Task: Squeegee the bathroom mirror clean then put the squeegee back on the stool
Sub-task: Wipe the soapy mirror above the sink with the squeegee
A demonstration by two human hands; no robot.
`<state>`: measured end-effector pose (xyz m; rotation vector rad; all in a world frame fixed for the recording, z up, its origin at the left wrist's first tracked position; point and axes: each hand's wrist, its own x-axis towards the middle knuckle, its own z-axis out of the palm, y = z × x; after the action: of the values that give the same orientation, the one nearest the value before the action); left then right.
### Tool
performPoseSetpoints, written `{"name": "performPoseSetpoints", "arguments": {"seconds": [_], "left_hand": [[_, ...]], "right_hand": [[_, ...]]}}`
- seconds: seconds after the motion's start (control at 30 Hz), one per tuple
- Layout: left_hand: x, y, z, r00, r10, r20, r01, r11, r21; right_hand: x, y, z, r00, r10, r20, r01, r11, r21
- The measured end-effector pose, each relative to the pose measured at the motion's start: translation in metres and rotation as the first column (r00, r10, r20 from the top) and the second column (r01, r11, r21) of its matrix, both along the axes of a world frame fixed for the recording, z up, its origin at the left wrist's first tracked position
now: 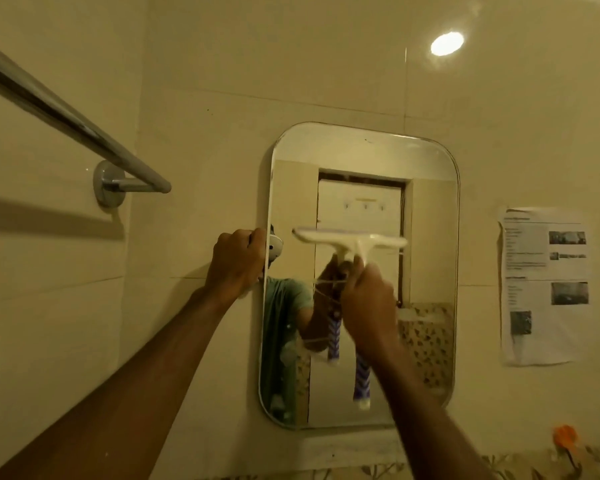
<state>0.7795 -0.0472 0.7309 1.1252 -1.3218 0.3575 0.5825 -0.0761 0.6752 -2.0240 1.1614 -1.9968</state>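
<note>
Right hand (368, 299) fingers clamp the squeegee (350, 240) handle; left hand (238, 259) fingers grip the mirror (430, 237) edge.

I saw a glossy glass mirror (361, 161), glazed wall tiles (257, 57), a polished metal towel rail (66, 112), a smooth plastic squeegee (350, 242) and a matt paper notice (541, 285).

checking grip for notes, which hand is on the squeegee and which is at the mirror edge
The right hand grips the squeegee handle against the glass. The left hand holds the mirror at its left edge, away from the squeegee.
</note>
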Motion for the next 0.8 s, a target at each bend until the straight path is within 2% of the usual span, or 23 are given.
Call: {"name": "performPoseSetpoints", "arguments": {"seconds": [0.13,0.2,0.3,0.43,0.53,0.63,0.73,0.8], "left_hand": [[0.000,0.004,0.002,1.000,-0.017,-0.024,0.017,1.000,0.021],[0.002,0.006,0.003,0.999,-0.041,-0.021,0.042,0.997,0.058],[0.006,0.006,0.006,0.993,-0.106,-0.043,0.111,0.985,0.129],[0.009,0.006,0.008,0.945,-0.262,-0.193,0.298,0.936,0.189],[0.013,0.008,0.011,0.884,-0.356,-0.304,0.433,0.868,0.242],[0.016,0.011,0.014,0.849,-0.411,-0.333,0.502,0.825,0.261],[0.015,0.012,0.017,0.854,-0.393,-0.340,0.489,0.831,0.266],[0.013,0.011,0.018,0.857,-0.374,-0.354,0.476,0.838,0.266]], "right_hand": [[0.007,0.023,-0.084,0.998,0.007,0.062,-0.011,0.998,0.069],[0.006,0.028,-0.084,0.999,0.004,0.046,-0.008,0.997,0.076],[0.003,0.020,-0.007,0.999,0.053,0.002,-0.053,0.998,0.029],[0.021,0.023,0.126,0.996,0.014,-0.086,-0.024,0.993,-0.116],[0.038,0.029,0.149,0.998,-0.025,-0.062,0.015,0.988,-0.154],[0.042,0.029,0.087,0.997,0.019,-0.068,-0.027,0.994,-0.106],[0.036,0.031,-0.015,0.995,0.073,-0.066,-0.074,0.997,-0.022],[0.031,0.026,-0.072,0.995,0.035,-0.094,-0.032,0.999,0.032]]}}
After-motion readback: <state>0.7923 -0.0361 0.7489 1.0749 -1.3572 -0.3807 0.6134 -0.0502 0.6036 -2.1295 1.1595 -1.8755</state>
